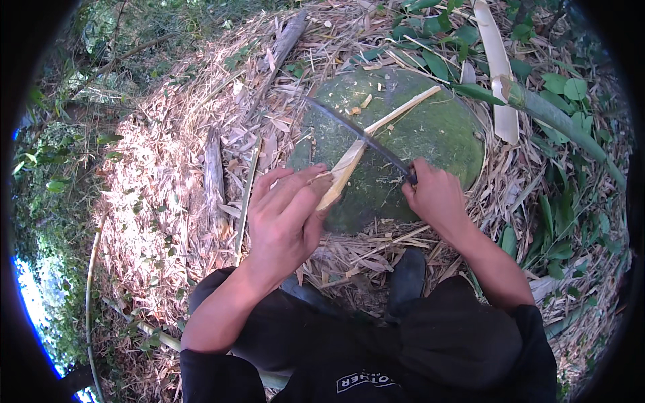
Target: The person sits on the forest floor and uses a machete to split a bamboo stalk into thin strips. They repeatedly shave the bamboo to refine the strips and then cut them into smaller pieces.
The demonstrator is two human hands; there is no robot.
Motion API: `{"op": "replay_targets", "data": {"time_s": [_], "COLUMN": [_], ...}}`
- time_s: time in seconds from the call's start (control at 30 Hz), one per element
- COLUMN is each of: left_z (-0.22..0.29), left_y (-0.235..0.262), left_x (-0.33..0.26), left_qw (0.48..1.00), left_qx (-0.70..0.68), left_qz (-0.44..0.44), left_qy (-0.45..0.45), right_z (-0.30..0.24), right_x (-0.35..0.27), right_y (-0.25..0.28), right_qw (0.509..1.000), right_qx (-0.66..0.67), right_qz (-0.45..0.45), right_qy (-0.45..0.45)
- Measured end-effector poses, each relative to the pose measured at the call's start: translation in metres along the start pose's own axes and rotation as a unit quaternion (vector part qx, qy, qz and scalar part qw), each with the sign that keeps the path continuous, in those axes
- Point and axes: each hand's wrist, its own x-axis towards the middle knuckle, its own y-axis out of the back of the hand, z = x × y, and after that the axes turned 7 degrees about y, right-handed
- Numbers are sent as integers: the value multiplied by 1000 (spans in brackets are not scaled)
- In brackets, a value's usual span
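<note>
Left hand (285, 208): at the stone's 8 o'clock, fingers half curled, thumb below, closed lightly on the near end of the strip; part of the contact is hidden.
Right hand (433, 195): at the stone's 5 o'clock, wrapped in a fist round the knife's handle, thumb towards the blade.
Pale strip (346, 164): runs from the left hand towards 1 o'clock over the stone, broader near the fingers, narrower beyond the knife.
Knife (336, 118): points from the right fist to 10 o'clock and crosses the strip; I cannot tell whether the edge bites.
Good cutting, as I judge it: hold the strip firm against the stone, set the edge at a shallow angle, and take thin, even strokes away from the left fingers, which sit close to the blade's line.
Mossy stone (430, 154): the support under the strip, with loose chips (366, 101) on top near 11 o'clock; brushing these aside should help the strip sit steady.
Shoes (407, 279): at 6 o'clock, just beside the stone.
Outer ground: split pale length (497, 67) at 2 o'clock, green pole (571, 124) at 3, weathered wood (213, 168) at 9.
</note>
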Motion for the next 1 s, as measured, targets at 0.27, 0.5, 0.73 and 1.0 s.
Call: {"op": "replay_targets", "data": {"time_s": [0.27,0.5,0.73,1.0], "left_z": [-15,1,-7,-21], "left_y": [-1,21,50,53], "left_x": [-3,-2,5,1], "left_qw": [999,995,995,995], "left_qx": [-27,-44,29,18], "left_qz": [12,62,61,81], "left_qy": [-14,-65,-69,-54], "right_z": [-2,15,27,46], "right_x": [-13,3,19,41], "right_y": [0,-7,11,60], "right_qw": [1000,998,993,982], "right_qx": [-5,-28,18,-3], "right_qz": [-7,-41,-21,142], "right_qy": [15,-37,-116,-122]}}
